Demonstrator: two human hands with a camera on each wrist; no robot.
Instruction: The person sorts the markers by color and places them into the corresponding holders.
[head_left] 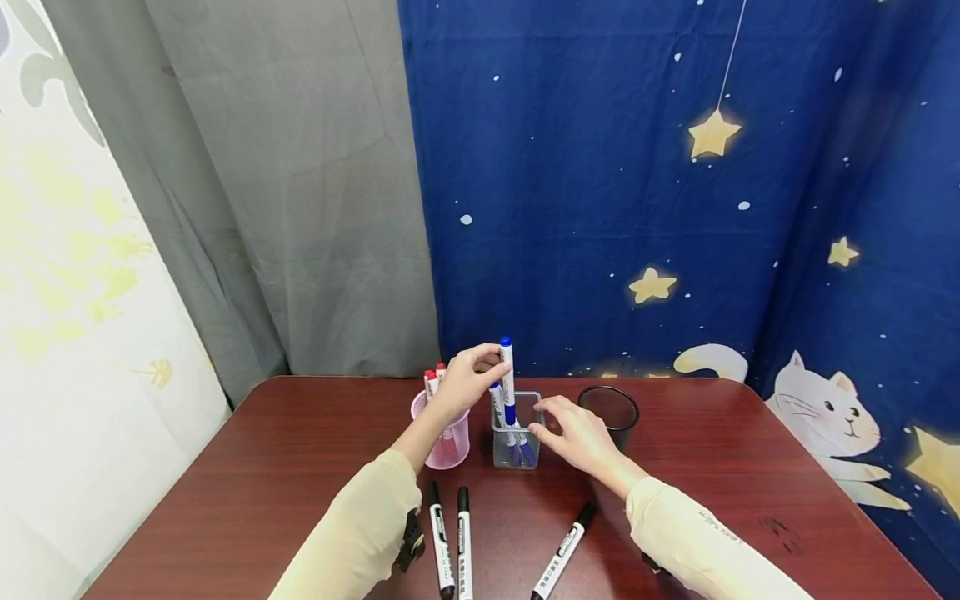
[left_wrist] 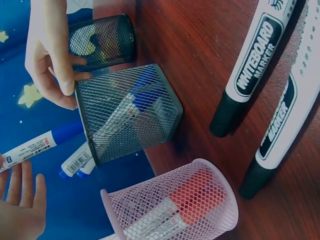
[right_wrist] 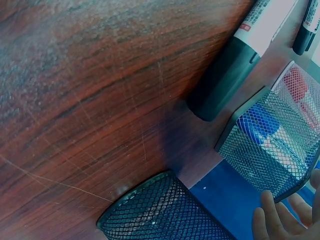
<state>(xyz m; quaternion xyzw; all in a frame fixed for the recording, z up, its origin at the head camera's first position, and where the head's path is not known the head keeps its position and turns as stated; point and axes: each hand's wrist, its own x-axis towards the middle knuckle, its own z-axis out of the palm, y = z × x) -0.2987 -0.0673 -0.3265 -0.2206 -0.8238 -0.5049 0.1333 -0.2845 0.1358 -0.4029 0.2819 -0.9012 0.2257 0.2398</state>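
My left hand (head_left: 467,379) pinches a blue whiteboard marker (head_left: 507,371) upright, its blue lower end right at the mouth of a square grey mesh pen holder (left_wrist: 135,115). More blue markers (left_wrist: 77,157) lean inside that holder. My right hand (head_left: 577,432) holds the holder's right side at the rim, thumb toward the front corner; in the right wrist view its fingertips (right_wrist: 267,197) overlap the rim. Beside the holder, to the left, a round pink mesh cup (left_wrist: 227,200) contains red markers (head_left: 431,379), partly hidden behind my left hand.
A round black mesh cup (head_left: 609,392) stands right of the square holder, partly behind my right hand. Three black whiteboard markers (head_left: 441,537) lie on the brown table (head_left: 300,483) toward the front, two on the left and one on the right. Curtains (head_left: 570,208) hang behind the table.
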